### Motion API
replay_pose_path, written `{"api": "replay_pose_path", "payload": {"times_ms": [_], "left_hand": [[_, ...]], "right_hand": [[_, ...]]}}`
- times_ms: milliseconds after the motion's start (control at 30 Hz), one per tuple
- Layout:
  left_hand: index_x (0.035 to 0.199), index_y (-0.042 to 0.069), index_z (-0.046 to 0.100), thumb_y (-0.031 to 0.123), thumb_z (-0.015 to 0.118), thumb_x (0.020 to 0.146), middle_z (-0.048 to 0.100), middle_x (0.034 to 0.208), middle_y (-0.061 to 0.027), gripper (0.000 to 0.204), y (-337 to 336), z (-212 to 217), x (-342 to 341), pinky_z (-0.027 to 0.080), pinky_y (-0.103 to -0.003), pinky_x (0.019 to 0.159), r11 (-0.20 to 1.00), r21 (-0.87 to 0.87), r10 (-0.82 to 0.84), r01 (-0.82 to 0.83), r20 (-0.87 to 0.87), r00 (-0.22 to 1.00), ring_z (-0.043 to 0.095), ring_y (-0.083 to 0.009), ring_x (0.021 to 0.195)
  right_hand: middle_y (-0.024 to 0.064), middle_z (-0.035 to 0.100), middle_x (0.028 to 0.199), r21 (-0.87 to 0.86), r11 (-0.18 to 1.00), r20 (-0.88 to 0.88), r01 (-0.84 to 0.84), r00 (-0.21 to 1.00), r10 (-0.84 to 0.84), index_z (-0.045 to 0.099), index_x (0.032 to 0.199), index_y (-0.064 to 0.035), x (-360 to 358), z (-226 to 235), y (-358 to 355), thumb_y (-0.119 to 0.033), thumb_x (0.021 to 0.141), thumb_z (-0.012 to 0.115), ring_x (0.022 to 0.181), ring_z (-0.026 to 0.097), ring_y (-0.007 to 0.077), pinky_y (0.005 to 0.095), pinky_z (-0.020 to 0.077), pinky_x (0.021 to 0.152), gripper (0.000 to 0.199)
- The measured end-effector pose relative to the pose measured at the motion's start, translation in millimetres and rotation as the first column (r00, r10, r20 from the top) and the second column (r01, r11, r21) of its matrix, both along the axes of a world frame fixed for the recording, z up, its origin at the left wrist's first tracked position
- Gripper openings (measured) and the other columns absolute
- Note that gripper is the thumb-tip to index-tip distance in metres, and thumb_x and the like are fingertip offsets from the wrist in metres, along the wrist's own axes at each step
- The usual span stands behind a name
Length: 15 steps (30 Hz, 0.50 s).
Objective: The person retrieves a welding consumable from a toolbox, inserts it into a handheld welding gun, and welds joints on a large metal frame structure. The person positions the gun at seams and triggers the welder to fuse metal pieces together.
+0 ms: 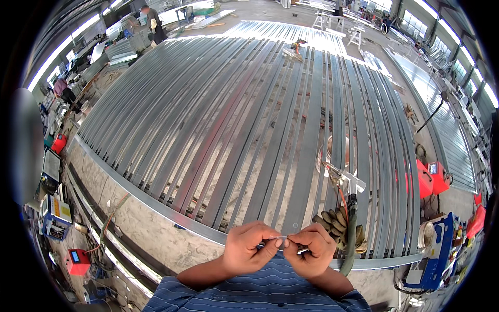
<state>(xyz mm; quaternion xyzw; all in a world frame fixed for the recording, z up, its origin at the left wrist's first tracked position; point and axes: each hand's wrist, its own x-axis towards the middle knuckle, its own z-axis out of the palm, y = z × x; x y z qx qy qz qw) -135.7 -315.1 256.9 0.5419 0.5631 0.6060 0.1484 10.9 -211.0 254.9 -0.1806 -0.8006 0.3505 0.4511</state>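
Observation:
My left hand (246,249) and my right hand (314,250) meet close in front of me, fingertips almost touching. Both are closed in a pinch on a small, thin, pale piece (282,237) that spans the gap between them; its kind is too small to make out. Below and beyond them lies a large frame of parallel grey metal bars (265,179). Right of my right hand, dark work gloves (332,222) rest on the bars. A silver torch-like tool (349,180) lies just past the gloves, joined to a thick grey-green hose (351,239) running toward me.
The frame's near metal edge (150,204) crosses in front of me. Red machines (429,178) and a blue machine (434,260) stand at the right, a red box (78,261) at the lower left. A person (154,24) stands far left; another (65,91) bends nearer.

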Motion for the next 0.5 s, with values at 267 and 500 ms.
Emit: {"api": "replay_pose_path", "payload": {"times_ms": [267,500], "left_hand": [[0.091,0.004,0.068,0.003,0.081,0.084,0.068,0.076,-0.0092,0.014,2,2,7,0.050,-0.030,0.053,0.989,0.083,0.134,-0.124,-0.120,0.984,0.065,-0.0243,0.062],[0.095,0.001,0.067,0.005,0.077,0.091,0.067,0.079,-0.0093,0.011,0,-3,9,0.049,-0.028,0.058,0.999,0.034,0.007,-0.010,0.100,0.995,0.063,-0.0178,0.065]], "right_hand": [[0.0060,0.063,0.073,-0.147,0.989,-0.018,-0.007,1.000,0.004,0.069,0.088,-0.0074,-1,0,-3,-0.002,0.078,0.084,0.057,0.061,0.0148,0.0261,0.0465,0.050,0.019],[0.0052,0.062,0.082,-0.576,0.790,-0.072,-0.209,0.976,0.206,0.065,0.086,-0.0014,7,0,-1,-0.003,0.087,0.075,0.071,0.055,0.0116,0.0272,0.0421,0.063,0.010]]}}
